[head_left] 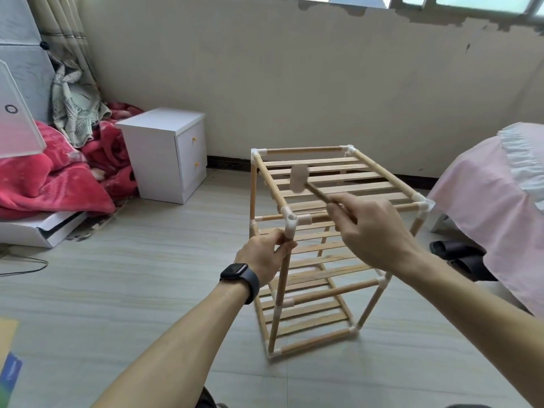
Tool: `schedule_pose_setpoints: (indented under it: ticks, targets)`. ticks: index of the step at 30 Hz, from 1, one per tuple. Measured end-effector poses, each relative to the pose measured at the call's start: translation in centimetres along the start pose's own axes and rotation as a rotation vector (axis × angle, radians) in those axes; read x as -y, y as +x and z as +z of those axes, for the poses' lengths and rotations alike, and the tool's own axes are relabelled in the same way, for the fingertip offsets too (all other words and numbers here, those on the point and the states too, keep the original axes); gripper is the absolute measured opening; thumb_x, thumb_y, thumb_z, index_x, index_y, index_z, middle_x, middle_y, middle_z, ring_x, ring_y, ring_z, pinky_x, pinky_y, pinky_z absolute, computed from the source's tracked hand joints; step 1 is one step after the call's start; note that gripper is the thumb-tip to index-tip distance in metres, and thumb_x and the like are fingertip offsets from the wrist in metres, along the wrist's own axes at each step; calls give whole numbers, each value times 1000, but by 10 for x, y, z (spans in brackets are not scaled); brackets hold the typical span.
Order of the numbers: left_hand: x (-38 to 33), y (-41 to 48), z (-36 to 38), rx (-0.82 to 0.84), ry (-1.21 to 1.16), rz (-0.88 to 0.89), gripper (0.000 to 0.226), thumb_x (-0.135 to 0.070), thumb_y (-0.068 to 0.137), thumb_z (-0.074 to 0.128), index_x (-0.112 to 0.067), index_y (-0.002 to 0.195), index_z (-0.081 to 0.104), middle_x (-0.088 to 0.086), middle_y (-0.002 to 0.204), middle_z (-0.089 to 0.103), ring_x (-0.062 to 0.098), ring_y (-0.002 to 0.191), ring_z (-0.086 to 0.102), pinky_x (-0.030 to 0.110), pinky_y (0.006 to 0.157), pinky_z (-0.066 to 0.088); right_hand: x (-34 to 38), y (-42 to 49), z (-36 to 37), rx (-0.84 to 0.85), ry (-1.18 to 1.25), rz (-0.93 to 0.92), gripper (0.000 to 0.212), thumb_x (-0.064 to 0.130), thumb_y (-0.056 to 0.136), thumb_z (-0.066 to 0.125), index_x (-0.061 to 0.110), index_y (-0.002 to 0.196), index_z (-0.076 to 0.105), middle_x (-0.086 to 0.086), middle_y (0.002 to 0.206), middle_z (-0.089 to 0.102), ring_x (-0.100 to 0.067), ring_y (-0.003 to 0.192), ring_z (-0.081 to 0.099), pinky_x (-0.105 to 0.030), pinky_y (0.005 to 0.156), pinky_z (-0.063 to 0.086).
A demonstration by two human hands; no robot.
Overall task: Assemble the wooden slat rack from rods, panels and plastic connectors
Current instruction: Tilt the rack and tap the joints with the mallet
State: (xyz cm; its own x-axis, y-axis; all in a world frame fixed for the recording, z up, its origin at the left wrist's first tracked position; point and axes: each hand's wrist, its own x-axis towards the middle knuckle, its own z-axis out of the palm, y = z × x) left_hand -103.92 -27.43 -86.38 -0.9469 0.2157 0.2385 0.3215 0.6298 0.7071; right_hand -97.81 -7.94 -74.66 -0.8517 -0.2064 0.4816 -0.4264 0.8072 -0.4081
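Observation:
A three-tier wooden slat rack (329, 248) stands upright on the floor, its rods joined by white plastic connectors. My left hand (265, 254) grips the near-left upright rod just below the top front connector (290, 222). My right hand (374, 234) holds the handle of a small wooden mallet. The mallet's head (298, 178) is blurred and hangs above the top slat panel (338, 184), behind that connector.
A white two-drawer nightstand (167, 151) stands left of the rack by the wall. Red blankets (59, 169) and a white box lie at far left. A pink-covered bed (497, 201) is at right, with dark slippers (459, 257) beside it.

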Motion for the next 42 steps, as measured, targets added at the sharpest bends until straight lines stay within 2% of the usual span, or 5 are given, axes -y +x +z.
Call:
schedule_pose_setpoints:
  ticks: [6,12,22,32,42]
  targets:
    - [1,-2,-11,28,-34,36,26,-42,87,52,-36,111,61,-20,102,66,1,85,64,39,78,58,0,-14,19,206,36,53,19,26,106,48,25,107,67,3,66,60,-8,53,52,-25,49,38]
    - [13,59,-66,-136,501,116,55,-33,93,53,-37,145,33,-2,147,36,22,120,50,40,84,53,-5,-1,26,-40,467,317,36,52,99,53,33,128,49,-3,82,68,-8,69,65,-29,66,59]
    - [9,89,-74,87,900,175,48,-55,103,16,-58,150,7,-4,163,-18,21,153,-9,54,122,0,9,6,75,-81,-39,307,53,80,80,58,34,104,49,17,86,64,-5,75,66,-27,65,56]
    - [-28,43,-7,-28,620,340,52,-60,97,40,-59,146,24,-4,155,18,21,145,12,50,119,20,-96,-64,-1,-148,-131,39,54,73,85,56,32,119,68,23,85,64,0,62,57,-19,49,48]
    - [-67,27,18,-339,495,593,70,-29,80,73,-36,145,47,4,144,45,25,129,43,48,103,37,-147,-101,-80,-190,-172,495,50,63,90,58,48,137,53,13,82,65,-15,78,63,-41,70,54]
